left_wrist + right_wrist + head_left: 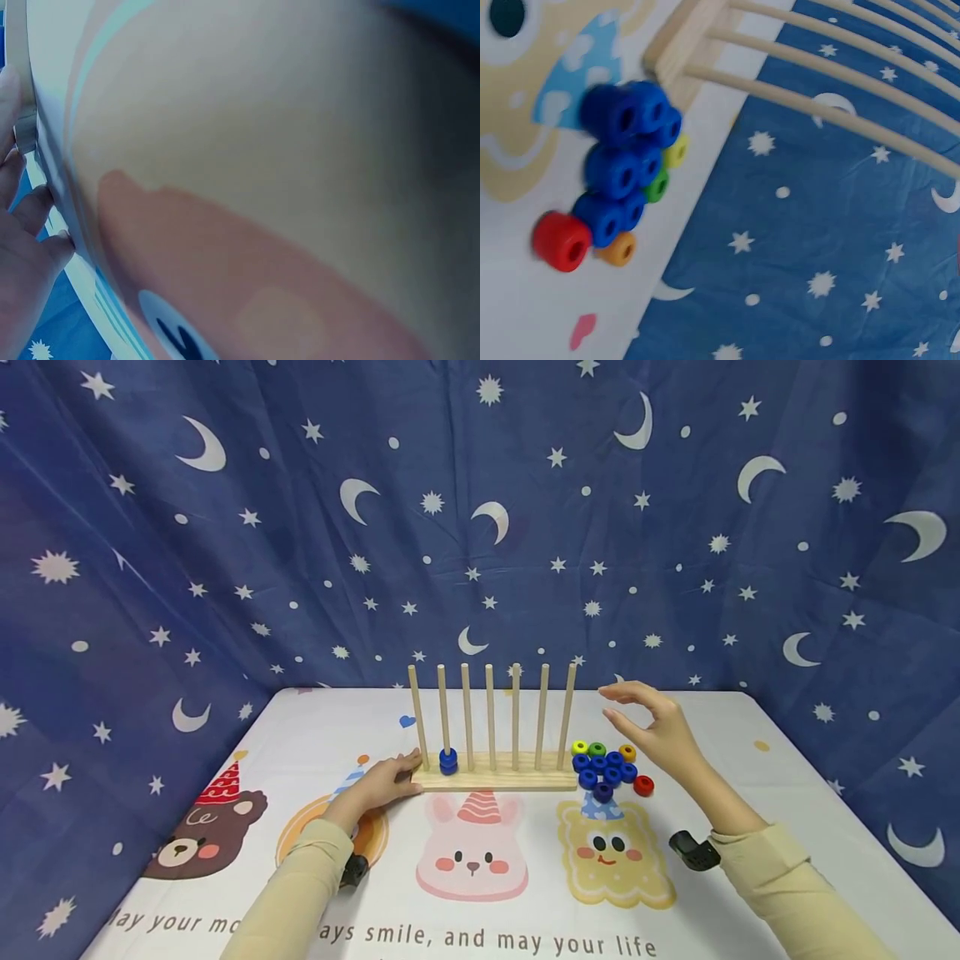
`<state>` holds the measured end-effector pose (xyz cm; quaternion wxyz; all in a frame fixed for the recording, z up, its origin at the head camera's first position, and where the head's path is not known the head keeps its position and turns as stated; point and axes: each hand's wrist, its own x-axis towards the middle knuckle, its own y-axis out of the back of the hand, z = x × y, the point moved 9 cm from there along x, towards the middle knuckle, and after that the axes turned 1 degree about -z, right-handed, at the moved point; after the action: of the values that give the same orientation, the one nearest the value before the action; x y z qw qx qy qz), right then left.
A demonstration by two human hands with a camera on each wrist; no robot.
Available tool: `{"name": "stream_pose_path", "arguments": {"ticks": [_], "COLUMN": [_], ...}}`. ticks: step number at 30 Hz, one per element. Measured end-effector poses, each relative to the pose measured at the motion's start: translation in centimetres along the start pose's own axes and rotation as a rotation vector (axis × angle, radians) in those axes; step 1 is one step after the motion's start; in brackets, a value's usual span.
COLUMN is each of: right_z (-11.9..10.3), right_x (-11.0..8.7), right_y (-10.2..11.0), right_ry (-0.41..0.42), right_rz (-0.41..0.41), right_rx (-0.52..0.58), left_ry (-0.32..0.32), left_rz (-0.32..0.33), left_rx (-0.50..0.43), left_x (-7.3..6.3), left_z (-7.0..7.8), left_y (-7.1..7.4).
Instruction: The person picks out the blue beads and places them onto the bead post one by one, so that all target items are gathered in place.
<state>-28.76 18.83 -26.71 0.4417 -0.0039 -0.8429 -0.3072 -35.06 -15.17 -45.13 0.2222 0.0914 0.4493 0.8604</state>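
A wooden peg stand with a row of several upright pegs is on the table. Two blue beads are stacked low on its second peg from the left. My left hand holds the left end of the base, thumb at the front and fingers behind. In the left wrist view, some fingers show beside the wood at the edge. Raised above the table to the right of the stand, my right hand has thumb and fingers curved apart with nothing between them. Below it lie loose blue beads.
With the blue beads sit a yellow bead, a green bead, an orange bead and a red bead. A printed white cloth covers the table. Behind it hangs a dark blue curtain with moons and stars.
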Motion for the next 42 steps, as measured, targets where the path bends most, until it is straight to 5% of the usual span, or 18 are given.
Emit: {"name": "stream_pose_path", "arguments": {"ticks": [20, 42], "right_z": [5.1, 12.2], "right_x": [-3.3, -8.1], "right_y": [-0.2, -3.2], "right_ry": [-0.017, -0.386], "right_rz": [-0.180, -0.572], "right_rx": [-0.170, -0.195], "left_ry": [0.002, -0.016], "left_rz": [0.019, 0.029], "left_rx": [0.006, -0.011], "left_x": [-0.3, 0.0], "left_z": [-0.1, -0.2], "left_y": [0.0, -0.3]}}
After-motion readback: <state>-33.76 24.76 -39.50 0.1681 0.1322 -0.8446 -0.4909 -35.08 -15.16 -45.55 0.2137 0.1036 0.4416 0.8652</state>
